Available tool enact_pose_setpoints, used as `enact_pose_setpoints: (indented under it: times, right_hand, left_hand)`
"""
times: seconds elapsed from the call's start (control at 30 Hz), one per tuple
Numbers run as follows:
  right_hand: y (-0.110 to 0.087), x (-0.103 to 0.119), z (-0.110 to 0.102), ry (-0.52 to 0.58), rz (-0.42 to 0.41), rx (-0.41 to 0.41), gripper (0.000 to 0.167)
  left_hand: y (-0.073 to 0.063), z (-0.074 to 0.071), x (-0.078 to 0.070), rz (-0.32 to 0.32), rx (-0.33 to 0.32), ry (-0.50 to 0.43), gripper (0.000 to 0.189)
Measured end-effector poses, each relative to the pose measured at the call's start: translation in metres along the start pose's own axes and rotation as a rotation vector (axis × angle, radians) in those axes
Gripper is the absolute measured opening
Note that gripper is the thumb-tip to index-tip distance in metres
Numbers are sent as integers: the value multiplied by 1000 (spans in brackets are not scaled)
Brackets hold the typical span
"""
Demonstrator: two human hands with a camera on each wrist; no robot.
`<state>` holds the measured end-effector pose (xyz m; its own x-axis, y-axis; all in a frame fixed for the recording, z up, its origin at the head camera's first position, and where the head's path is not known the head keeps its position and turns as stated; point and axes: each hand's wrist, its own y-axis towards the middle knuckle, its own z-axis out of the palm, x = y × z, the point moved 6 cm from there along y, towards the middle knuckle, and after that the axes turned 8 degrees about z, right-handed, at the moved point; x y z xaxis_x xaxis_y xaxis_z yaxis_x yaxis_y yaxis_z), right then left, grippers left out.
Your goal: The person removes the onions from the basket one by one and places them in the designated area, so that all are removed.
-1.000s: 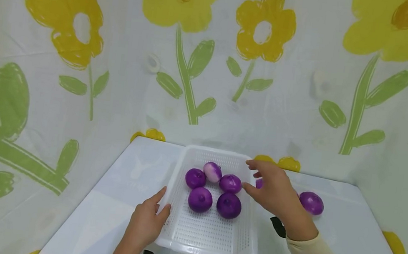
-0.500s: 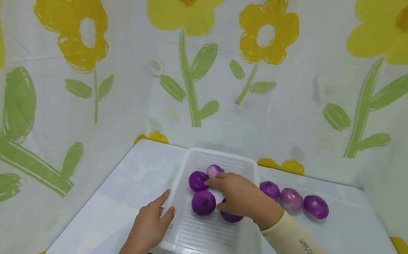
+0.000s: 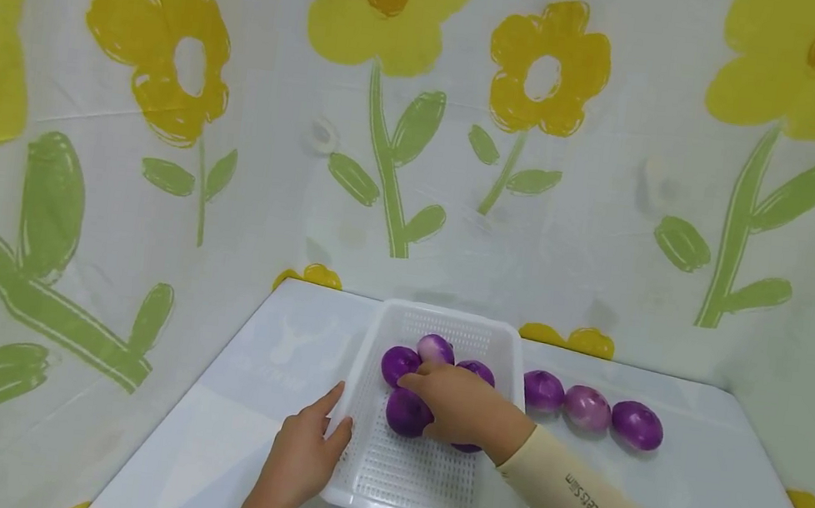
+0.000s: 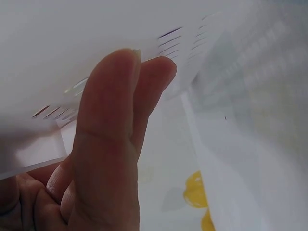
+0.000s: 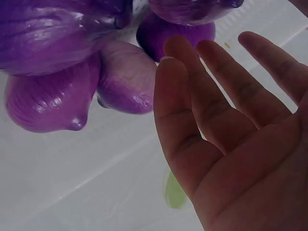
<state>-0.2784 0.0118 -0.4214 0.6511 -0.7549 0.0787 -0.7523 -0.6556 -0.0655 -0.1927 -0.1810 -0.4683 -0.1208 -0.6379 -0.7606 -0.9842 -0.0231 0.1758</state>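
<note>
A white perforated plastic basket (image 3: 418, 490) holds several purple onions, among them a dark one (image 3: 407, 413) at the front left and a paler one (image 3: 435, 348) at the back. My left hand (image 3: 304, 449) rests against the basket's left side, thumb and index finger extended at the rim. Over the basket, my right hand (image 3: 464, 403) reaches in among the onions and partly covers them. The right wrist view shows its fingers (image 5: 211, 91) spread and loosely bent beside the onions (image 5: 53, 98), with nothing between them.
Three more purple onions, a near one (image 3: 543, 392), a pinkish one (image 3: 588, 409) and a far one (image 3: 637, 425), stand in a row on the white table (image 3: 690, 487) right of the basket. A flower-printed curtain (image 3: 589, 250) hangs behind the table.
My right hand has moved left from above the basket's right rim to over the onions inside, uncovering the row on the table. My left hand stays at the basket's side.
</note>
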Motion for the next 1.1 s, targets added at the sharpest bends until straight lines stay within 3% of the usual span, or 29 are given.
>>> enact_pose_setpoints:
  times: [0.47,0.73,1.1]
  right_hand:
    - [-1,-1,12,-8,14,-51,69]
    - [3,-1,15,55,-3,-16,54]
    - [2,2,18,89,-37,-10,55]
  left_hand:
    - [-2,0,-7,40,-10,17,57]
    - [-1,-1,-6,35,-12,17,57]
    - [-1,-2,-4,36,-23,12,57]
